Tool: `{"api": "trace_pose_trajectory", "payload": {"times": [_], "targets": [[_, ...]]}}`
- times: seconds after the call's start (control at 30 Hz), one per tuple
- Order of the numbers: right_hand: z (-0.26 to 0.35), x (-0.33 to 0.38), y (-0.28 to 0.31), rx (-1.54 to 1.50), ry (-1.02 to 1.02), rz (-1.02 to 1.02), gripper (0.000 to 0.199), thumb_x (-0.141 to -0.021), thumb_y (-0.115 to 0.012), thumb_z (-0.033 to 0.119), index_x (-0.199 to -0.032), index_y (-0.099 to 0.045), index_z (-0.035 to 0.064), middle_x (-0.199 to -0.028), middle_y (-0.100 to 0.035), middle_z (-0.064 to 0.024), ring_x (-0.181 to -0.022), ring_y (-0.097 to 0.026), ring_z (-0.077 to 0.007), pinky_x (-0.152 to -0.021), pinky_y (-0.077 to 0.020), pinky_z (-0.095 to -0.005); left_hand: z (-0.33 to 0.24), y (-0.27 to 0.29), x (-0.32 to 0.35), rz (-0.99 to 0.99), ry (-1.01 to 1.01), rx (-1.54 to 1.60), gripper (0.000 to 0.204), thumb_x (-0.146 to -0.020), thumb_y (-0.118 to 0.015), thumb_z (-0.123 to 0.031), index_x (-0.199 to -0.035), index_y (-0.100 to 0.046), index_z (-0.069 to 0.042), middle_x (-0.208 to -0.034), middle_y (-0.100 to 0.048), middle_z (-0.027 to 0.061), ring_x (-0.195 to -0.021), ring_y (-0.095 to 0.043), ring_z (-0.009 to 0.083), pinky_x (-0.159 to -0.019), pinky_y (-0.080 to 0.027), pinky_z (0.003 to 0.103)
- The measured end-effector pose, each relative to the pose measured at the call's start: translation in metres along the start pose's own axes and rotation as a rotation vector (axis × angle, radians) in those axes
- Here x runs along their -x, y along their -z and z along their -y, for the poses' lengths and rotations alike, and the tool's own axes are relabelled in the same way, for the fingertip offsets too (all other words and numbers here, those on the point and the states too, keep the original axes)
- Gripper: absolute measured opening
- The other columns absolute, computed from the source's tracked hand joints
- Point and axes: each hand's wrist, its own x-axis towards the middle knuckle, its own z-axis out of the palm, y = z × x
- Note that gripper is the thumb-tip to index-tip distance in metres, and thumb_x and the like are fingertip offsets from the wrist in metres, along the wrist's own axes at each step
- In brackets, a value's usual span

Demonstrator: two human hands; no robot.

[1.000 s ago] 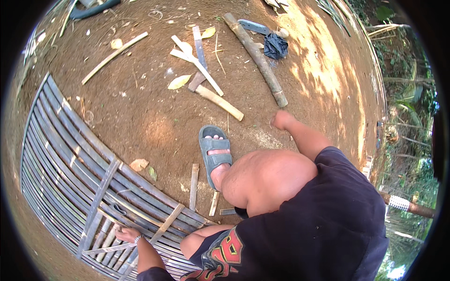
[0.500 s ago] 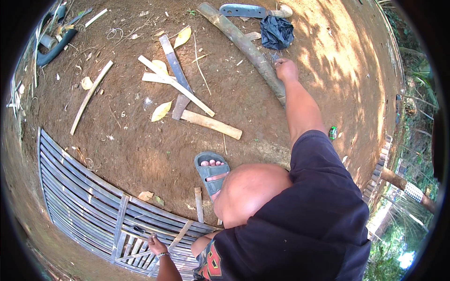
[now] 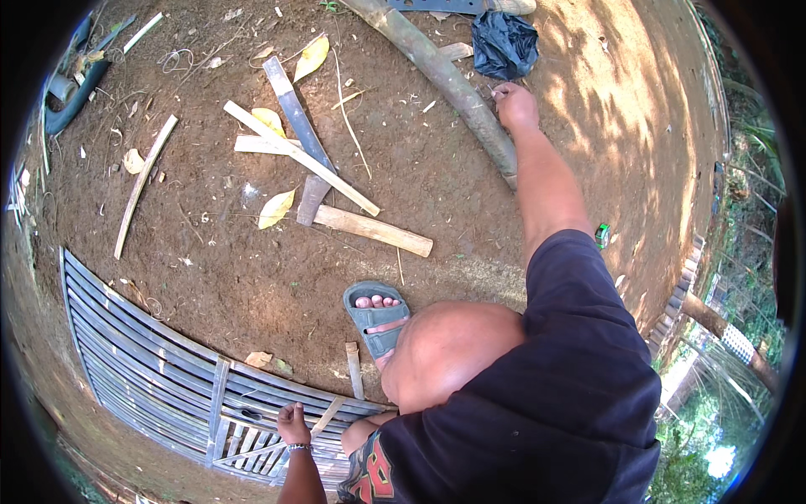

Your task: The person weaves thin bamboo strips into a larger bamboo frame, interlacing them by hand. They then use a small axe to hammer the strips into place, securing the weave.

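Observation:
My right hand (image 3: 515, 107) reaches out to the upper right, beside a thick bamboo pole (image 3: 453, 84) on the ground. Its thumb and fingers are pinched together just below a crumpled black plastic bag (image 3: 504, 46); whatever they hold is too small to name. At the lower left, my left hand (image 3: 294, 425), with a bracelet at the wrist, is over the edge of a slatted bamboo panel (image 3: 151, 323). Its fingers are curled closed, and their contents cannot be made out. A small dark object (image 3: 248, 414) rests on the panel near this hand.
Mid-ground lie a hatchet-like tool with a wooden handle (image 3: 374, 230), a long dark flat blade (image 3: 294, 105) and a pale wooden strip (image 3: 302, 157) across it. Another strip (image 3: 145, 186) lies left. My sandalled foot (image 3: 376, 315) is near the panel. A small green object (image 3: 602, 236) is at right.
The view has shifted slightly, so ground objects sit a little lower and left. My left hand has moved up and right over the panel; my right hand remains pinched near the bag.

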Motion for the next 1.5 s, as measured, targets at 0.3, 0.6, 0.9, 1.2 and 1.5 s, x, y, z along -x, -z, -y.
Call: {"api": "trace_pose_trajectory", "payload": {"times": [0.3,0.6,0.9,1.2,1.5], "targets": [[-0.034,-0.026,-0.014,-0.014,0.14,-0.109,0.025,-0.098,-0.062,0.029,-0.111,-0.072,0.0088,-0.1,-0.075,-0.0184,-0.097,-0.07,-0.0368,-0.088,-0.0531,-0.045,-0.001,0.004,-0.002,0.007,-0.025,0.03,0.017,-0.095,-0.076,-0.013,-0.093,-0.066,0.001,-0.081,-0.067,-0.0001,-0.072,-0.056,0.0054,-0.067,-0.047,0.023],[-0.06,-0.053,-0.013,-0.032,0.014,0.016,0.024,-0.098,-0.065,0.03,-0.11,-0.075,0.013,-0.091,-0.077,-0.0075,-0.084,-0.073,-0.0205,-0.083,-0.054,-0.0363,-0.004,-0.004,-0.001,0.041,-0.013,-0.043,0.018,-0.095,-0.075,-0.014,-0.094,-0.067,0.001,-0.08,-0.069,0.0011,-0.07,-0.057,0.0059,-0.066,-0.047,0.024],[-0.026,-0.031,-0.006,0.025,-0.025,-0.05,0.028,-0.09,-0.074,0.036,-0.11,-0.077,0.0171,-0.112,-0.076,-0.0118,-0.107,-0.071,-0.0306,-0.094,-0.0533,-0.0392,-0.01,-0.013,0.005,0.073,0.005,-0.026,0.016,-0.097,-0.073,-0.014,-0.098,-0.069,0.002,-0.085,-0.071,0.0028,-0.075,-0.062,0.0076,-0.071,-0.05,0.025],[-0.038,-0.049,-0.012,0.152,0.152,0.131,0.028,-0.087,-0.078,0.038,-0.098,-0.076,0.0125,-0.101,-0.076,-0.0136,-0.097,-0.071,-0.032,-0.087,-0.0532,-0.0412,-0.018,-0.017,0.001,0.061,0.016,-0.024,0.016,-0.097,-0.073,-0.014,-0.101,-0.069,0.002,-0.086,-0.071,0.0024,-0.076,-0.062,0.0076,-0.072,-0.05,0.025],[-0.035,-0.044,-0.011,0.206,0.174,0.207,0.03,-0.097,-0.064,0.036,-0.102,-0.074,0.0076,-0.114,-0.072,-0.019,-0.105,-0.068,-0.0376,-0.093,-0.0522,-0.0445,-0.01,-0.015,0.004,0.057,-0.006,0.001,0.015,-0.097,-0.073,-0.014,-0.101,-0.069,0.001,-0.088,-0.071,0.0021,-0.078,-0.061,0.0076,-0.074,-0.05,0.025]]}}
